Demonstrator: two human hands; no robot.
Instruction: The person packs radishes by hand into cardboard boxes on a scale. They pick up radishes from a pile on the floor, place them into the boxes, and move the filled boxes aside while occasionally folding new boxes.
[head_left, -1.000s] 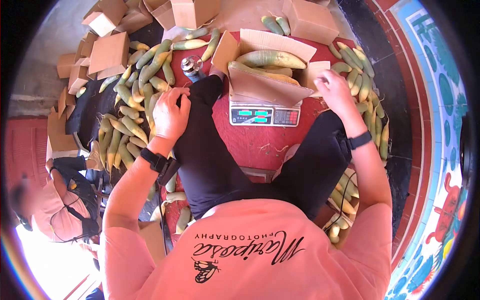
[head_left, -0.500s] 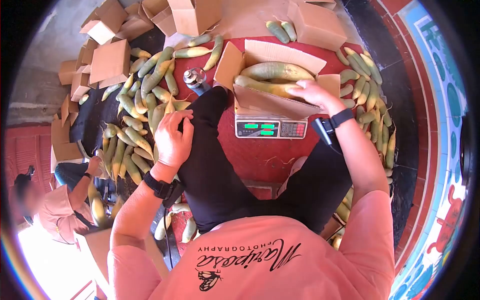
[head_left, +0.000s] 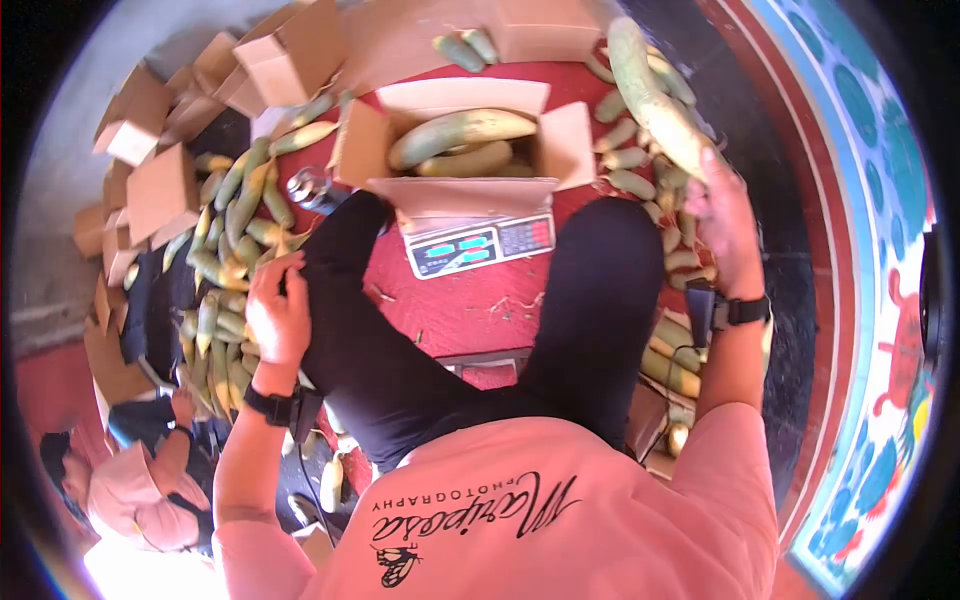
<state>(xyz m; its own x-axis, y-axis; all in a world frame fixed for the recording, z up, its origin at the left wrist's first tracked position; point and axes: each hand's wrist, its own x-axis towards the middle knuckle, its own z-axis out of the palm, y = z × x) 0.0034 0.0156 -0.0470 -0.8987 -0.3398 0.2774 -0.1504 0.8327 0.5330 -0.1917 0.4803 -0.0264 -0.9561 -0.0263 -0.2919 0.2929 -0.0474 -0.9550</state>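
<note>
My right hand (head_left: 722, 210), slightly blurred, grips the pale lower end of a long green radish (head_left: 650, 95). This radish is outside the box, over the pile at the right. My left hand (head_left: 278, 315) rests beside my left knee, loosely curled, thumb apart, nothing seen in it. Between my feet and the far boxes, an open cardboard box (head_left: 475, 197) sits on a digital scale (head_left: 480, 247) with lit green displays. Inside the box lie a large radish (head_left: 460, 138) and others below it, partly hidden.
Radishes are heaped at the left (head_left: 245, 205) and right (head_left: 632, 160). Empty cardboard boxes (head_left: 165, 195) stand around the far left. A metal flask (head_left: 312, 188) is near my left foot. Another person (head_left: 140, 490) sits at the lower left. A painted wall (head_left: 860, 100) borders the right.
My right hand has moved from the box to the right, taking a radish out of it. My left hand stays by the knee. The whole view has shifted.
</note>
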